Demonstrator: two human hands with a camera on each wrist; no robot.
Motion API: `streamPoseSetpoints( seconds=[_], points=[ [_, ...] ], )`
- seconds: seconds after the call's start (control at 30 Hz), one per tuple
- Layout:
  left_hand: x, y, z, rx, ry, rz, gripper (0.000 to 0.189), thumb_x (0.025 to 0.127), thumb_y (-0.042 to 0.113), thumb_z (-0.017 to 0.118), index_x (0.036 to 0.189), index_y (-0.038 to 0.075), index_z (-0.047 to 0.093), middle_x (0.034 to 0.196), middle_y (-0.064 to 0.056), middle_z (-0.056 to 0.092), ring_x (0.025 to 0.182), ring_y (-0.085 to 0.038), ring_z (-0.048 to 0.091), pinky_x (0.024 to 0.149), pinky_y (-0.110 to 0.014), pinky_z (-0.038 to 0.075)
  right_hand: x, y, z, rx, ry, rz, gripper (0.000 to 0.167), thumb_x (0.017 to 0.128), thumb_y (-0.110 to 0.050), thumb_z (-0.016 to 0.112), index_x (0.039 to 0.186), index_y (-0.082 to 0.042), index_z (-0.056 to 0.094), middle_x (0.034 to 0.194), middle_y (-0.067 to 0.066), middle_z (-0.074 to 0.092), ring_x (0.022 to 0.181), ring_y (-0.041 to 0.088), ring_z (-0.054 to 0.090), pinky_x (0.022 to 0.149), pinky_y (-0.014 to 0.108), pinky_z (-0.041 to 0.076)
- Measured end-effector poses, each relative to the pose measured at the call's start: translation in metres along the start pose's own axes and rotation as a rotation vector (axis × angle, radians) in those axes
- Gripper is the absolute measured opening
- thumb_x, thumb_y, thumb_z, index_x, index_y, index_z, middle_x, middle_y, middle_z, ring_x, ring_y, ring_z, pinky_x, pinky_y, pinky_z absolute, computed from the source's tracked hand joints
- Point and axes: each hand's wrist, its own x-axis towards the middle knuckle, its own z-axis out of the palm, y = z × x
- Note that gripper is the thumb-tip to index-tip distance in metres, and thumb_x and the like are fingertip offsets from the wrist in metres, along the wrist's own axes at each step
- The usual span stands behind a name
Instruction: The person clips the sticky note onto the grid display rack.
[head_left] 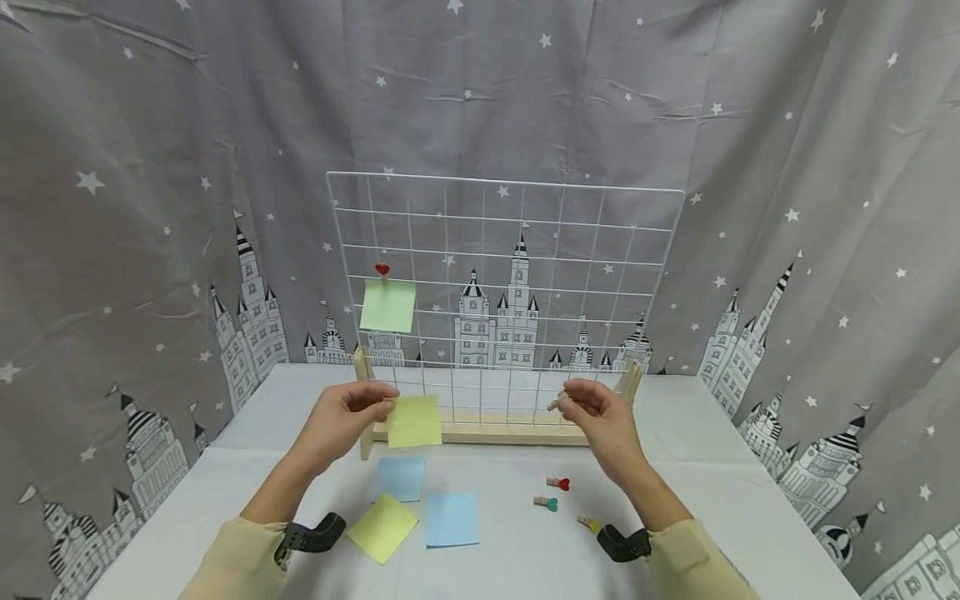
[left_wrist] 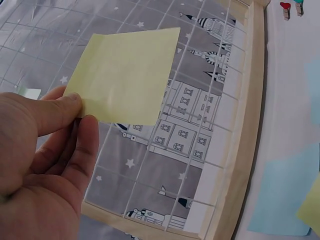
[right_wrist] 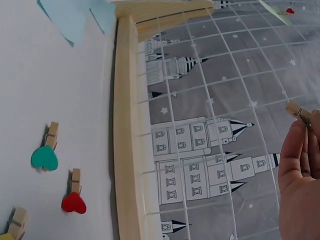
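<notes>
Between thumb and fingers, my left hand [head_left: 347, 421] pinches a yellow sticky note [head_left: 415, 421] by its left edge, in front of the lower left of a white wire grid [head_left: 480, 283]. My right hand [head_left: 603, 421] pinches a small wooden clothespin [right_wrist: 298, 112] in front of the grid's lower right; the fingers hide part of it. Higher on the grid's left side hangs a pale green sticky note [head_left: 387, 306], with a red heart clothespin [head_left: 382, 270] at its top edge.
Blue notes [head_left: 400, 479] and a yellow note [head_left: 383, 528] lie on the white table. To the right lie clothespins with a red heart [head_left: 562, 483], a green heart [head_left: 551, 503] and a yellow piece [head_left: 592, 525]. A wooden base [head_left: 495, 434] supports the grid; behind hangs a grey curtain [head_left: 480, 100].
</notes>
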Motion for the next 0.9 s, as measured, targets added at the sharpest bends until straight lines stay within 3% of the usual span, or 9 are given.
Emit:
streamPoseSetpoints(
  seconds=[0.27,0.47,0.7,0.9],
  points=[
    [0.005,0.012,0.001,0.021,0.035,0.003,0.021,0.098,0.019,0.073,0.115,0.008,0.074,0.109,-0.012,0.074,0.093,-0.025,0.068,0.078,-0.025,0.058,0.004,-0.014,0.01,0.084,-0.001,-0.001,0.027,0.095,-0.009,0.074,0.117,0.005,0.067,0.103,-0.002,0.07,0.095,0.013,0.068,0.087,0.022,0.057],
    [0.008,0.021,0.0,0.001,0.057,0.01,0.02,0.098,0.021,0.073,0.113,0.009,0.075,0.111,-0.011,0.074,0.092,-0.021,0.069,0.078,-0.025,0.059,0.008,-0.024,0.018,0.085,-0.017,-0.035,0.031,0.096,-0.008,0.073,0.125,0.002,0.068,0.104,-0.005,0.071,0.097,0.015,0.068,0.087,0.022,0.057],
    [0.017,0.038,0.002,0.001,0.06,0.032,0.021,0.098,0.022,0.073,0.115,0.01,0.076,0.115,-0.011,0.075,0.095,-0.02,0.07,0.079,-0.026,0.059,0.013,-0.036,0.024,0.137,-0.04,-0.06,0.03,0.099,-0.003,0.066,0.127,0.009,0.063,0.104,-0.005,0.069,0.099,0.018,0.066,0.087,0.022,0.057],
    [0.028,0.051,0.005,0.008,0.079,0.068,0.02,0.099,0.018,0.071,0.118,0.011,0.076,0.113,-0.01,0.076,0.094,-0.021,0.07,0.081,-0.025,0.059,0.018,-0.047,0.026,0.129,-0.079,-0.102,0.026,0.099,-0.006,0.067,0.123,0.005,0.067,0.109,-0.001,0.07,0.099,0.014,0.066,0.09,0.024,0.056]
  ],
)
